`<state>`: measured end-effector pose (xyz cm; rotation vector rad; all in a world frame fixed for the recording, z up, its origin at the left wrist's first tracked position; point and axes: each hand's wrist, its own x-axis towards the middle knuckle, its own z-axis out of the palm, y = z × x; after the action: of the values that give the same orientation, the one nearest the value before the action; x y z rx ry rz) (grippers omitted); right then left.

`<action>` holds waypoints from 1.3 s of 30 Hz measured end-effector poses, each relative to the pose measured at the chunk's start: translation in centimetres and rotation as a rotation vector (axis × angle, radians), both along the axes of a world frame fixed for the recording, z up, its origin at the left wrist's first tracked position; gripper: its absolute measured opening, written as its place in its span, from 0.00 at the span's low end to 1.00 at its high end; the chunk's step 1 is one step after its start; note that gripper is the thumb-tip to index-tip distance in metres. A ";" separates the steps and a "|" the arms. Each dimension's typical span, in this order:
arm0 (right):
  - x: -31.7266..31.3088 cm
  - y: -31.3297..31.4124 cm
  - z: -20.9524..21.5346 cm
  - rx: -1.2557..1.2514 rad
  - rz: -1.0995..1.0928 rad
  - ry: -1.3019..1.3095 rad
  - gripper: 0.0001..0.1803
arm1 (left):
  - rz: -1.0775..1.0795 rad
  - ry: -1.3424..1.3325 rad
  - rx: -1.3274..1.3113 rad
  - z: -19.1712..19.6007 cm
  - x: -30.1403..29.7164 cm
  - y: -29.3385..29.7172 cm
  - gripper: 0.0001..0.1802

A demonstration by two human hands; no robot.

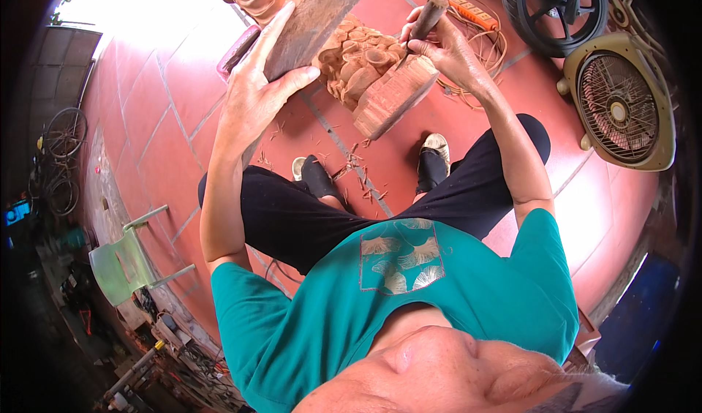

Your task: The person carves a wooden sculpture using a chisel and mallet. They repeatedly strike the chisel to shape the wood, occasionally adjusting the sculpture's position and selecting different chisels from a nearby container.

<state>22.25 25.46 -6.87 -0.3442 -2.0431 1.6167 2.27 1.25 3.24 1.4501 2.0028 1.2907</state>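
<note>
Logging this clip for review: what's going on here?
A seated person is carving a reddish wooden sculpture standing on the red tiled floor. The left hand grips a flat wooden mallet; the right hand holds a chisel against the carving. Wood chips lie near the feet. A fan stands to the right.

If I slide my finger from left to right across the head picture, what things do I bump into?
Bicycle wheels → green plastic chair → left hand gripping a flat wooden block → carved wooden figure → right hand holding a chisel handle → beige box fan.
</note>
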 end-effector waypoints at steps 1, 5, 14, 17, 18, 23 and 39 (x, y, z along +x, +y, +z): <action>0.0 -0.2 0.1 0.007 0.009 -0.013 0.18 | -0.001 -0.025 -0.014 0.0 0.1 0.0 0.45; -0.4 -1.0 -0.1 0.128 0.011 -0.022 0.19 | -0.052 -0.025 0.007 -0.1 0.4 0.3 0.46; -0.7 -1.5 0.2 0.242 0.022 -0.033 0.22 | -0.081 -0.001 0.071 0.2 1.0 0.5 0.46; -0.8 -1.7 0.0 0.240 0.048 -0.058 0.21 | -0.087 0.036 0.109 0.4 1.0 0.7 0.46; -0.7 -1.9 0.3 0.222 0.063 -0.100 0.20 | -0.092 0.048 0.125 0.4 1.1 0.8 0.46; -1.0 -1.9 0.9 0.228 0.087 -0.184 0.18 | -0.077 -0.023 0.190 1.0 2.8 1.3 0.47; -1.3 -1.7 0.0 0.282 0.108 -0.187 0.17 | -0.134 0.340 0.150 0.7 3.4 1.5 0.46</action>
<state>20.94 23.78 -6.87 -0.2967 -2.4321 1.3722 5.64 2.74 3.90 1.9523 2.0009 1.2266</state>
